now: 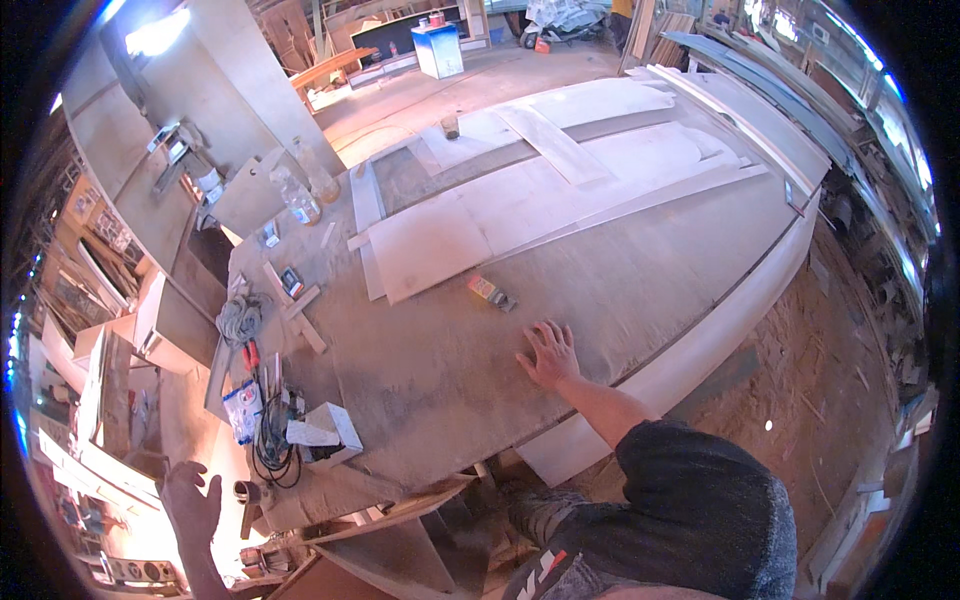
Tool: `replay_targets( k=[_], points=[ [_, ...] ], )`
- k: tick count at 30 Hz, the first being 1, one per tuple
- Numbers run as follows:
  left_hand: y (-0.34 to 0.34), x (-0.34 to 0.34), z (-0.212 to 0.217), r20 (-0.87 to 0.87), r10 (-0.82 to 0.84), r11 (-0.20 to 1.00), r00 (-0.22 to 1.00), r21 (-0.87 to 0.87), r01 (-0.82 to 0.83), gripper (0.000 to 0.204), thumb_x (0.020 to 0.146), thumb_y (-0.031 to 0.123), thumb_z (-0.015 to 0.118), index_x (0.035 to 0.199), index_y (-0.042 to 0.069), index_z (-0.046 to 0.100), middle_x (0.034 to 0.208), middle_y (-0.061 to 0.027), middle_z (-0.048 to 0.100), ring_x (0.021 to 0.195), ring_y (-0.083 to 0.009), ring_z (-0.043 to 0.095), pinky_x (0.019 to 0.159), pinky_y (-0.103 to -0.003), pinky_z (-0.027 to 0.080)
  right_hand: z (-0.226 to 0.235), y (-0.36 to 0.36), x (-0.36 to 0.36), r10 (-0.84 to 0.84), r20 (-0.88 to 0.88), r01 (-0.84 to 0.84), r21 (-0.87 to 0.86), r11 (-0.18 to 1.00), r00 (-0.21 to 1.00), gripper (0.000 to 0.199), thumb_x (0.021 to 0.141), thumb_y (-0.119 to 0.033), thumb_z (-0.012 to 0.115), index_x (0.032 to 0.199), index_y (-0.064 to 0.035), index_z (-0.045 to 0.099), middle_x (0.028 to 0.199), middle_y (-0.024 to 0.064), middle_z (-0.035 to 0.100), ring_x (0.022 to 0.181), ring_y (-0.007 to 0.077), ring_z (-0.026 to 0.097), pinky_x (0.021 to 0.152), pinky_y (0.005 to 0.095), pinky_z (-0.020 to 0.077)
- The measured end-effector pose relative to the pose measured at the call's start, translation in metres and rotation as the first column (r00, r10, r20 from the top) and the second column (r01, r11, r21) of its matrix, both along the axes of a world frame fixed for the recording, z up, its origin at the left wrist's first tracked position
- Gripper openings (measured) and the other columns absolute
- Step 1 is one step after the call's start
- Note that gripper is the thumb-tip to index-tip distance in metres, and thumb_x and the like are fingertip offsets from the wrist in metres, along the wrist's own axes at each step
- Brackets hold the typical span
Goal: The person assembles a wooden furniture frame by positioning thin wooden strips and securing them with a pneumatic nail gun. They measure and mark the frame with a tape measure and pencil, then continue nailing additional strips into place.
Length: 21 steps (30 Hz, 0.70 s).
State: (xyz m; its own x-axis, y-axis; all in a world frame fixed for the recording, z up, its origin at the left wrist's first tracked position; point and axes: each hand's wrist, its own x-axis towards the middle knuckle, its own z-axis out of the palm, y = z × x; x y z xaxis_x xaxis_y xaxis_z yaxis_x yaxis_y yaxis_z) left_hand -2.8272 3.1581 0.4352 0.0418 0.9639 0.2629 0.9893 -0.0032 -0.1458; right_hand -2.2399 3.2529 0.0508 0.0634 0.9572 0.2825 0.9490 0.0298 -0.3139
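My right hand (548, 352) rests on the dusty worktable (420, 400) with its fingers spread and nothing in them. Just beyond its fingertips lies a small yellow and red container with a dark end (490, 293). At the lower left, my left hand (192, 508) is raised off the table's near-left corner, empty, its fingers apart and slightly bent. Closest to it on that corner are a short open tube (247, 491), a coil of black cable (272, 450) and an open white box (333, 434).
Pale thin boards (470, 225) cover the table's far half, with a small cup (450, 127) among them. Plastic bottles (297, 197), a grey cord bundle (240, 318), red-handled pliers (251, 355) and wood strips (305, 325) line the left side. A blue-white can (437, 52) stands beyond.
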Motion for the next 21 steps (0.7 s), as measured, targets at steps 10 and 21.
replay_targets(
  k=[10, 21],
  points=[
    [0.221, -0.112, -0.077, 0.031, 0.177, 0.970, 0.984, -0.175, -0.169, 0.032, 0.075, 0.023, 0.082, 0.097, 0.003, 0.070, 0.096, -0.0148, 0.070, 0.097, -0.0341, 0.067, 0.091, -0.048, 0.050, 0.006, 0.005, 0.015, -0.010, 0.037, 0.013, -0.083, 0.996, 0.999, 0.060, 0.095, -0.046, 0.065, 0.144, -0.0140, 0.052, 0.151, 0.0144, 0.041, 0.147, 0.0384, 0.032, 0.119, 0.0637, 0.0226],
    [0.295, -0.276, -0.301, -0.241, 0.118, 0.922, 0.963, -0.334, -0.196, 0.021, 0.096, 0.020, 0.056, 0.094, 0.009, 0.074, 0.087, -0.0163, 0.072, 0.074, -0.0293, 0.068, 0.069, -0.045, 0.053, 0.021, 0.023, -0.004, 0.036, -0.051, -0.046, -0.214, 0.976, 0.998, 0.060, 0.090, -0.031, 0.069, 0.144, -0.0120, 0.053, 0.148, 0.0178, 0.046, 0.143, 0.0393, 0.039, 0.118, 0.0592, 0.0259]
  ],
)
